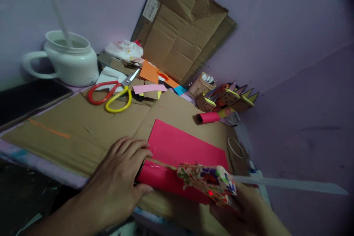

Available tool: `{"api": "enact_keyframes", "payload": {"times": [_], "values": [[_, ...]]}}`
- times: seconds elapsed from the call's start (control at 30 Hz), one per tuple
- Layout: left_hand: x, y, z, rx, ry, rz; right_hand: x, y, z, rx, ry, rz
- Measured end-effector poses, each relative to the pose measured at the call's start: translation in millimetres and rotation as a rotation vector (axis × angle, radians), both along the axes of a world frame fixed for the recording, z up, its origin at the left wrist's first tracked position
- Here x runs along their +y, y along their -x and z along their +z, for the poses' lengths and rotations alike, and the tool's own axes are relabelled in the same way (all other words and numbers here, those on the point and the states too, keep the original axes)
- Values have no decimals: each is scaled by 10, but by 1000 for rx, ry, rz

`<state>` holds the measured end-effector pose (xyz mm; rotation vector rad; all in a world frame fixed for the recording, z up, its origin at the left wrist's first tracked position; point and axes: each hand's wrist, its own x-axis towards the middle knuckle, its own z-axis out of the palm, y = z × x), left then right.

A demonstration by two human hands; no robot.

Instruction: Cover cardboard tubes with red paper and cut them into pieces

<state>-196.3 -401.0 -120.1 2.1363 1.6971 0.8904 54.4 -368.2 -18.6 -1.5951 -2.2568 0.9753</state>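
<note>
My left hand [121, 173] grips the left end of a cardboard tube [155, 174] partly wrapped in red paper, thumb in front and fingers behind. A flat red sheet [182, 143] spreads out behind the tube. A shiny streak, which looks like glue, runs along the tube's upper edge. My right hand [240, 206] is closed around a glue gun [206, 180] covered in a colourful floral pattern, with a red light lit. Its nozzle end is over the tube, and a long pale glue stick [293, 183] sticks out of its rear. Most of my right fingers are hidden or dark.
Scissors [118, 96] with red and yellow handles lie beside paper scraps [149, 72]. A white mug [72, 62] and a dark phone-like slab [33, 99] stand at left. A small red roll [208, 117], spiky cardboard pieces [240, 99] and a tape ring [235, 147] sit at right.
</note>
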Motion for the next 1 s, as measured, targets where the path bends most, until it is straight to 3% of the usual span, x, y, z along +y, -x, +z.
{"api": "enact_keyframes", "payload": {"times": [0.17,0.33,0.8,1.0], "values": [[16,4,-68,12,-59,0,-44,-49,72,-34,3,16],[37,12,-142,5,-112,7,-119,-131,90,51,112,-94],[59,70,-203,18,-75,1,-257,-449,-12,208,148,-340],[87,104,-243,59,-78,-15,-294,-640,-101,177,155,-322]]}}
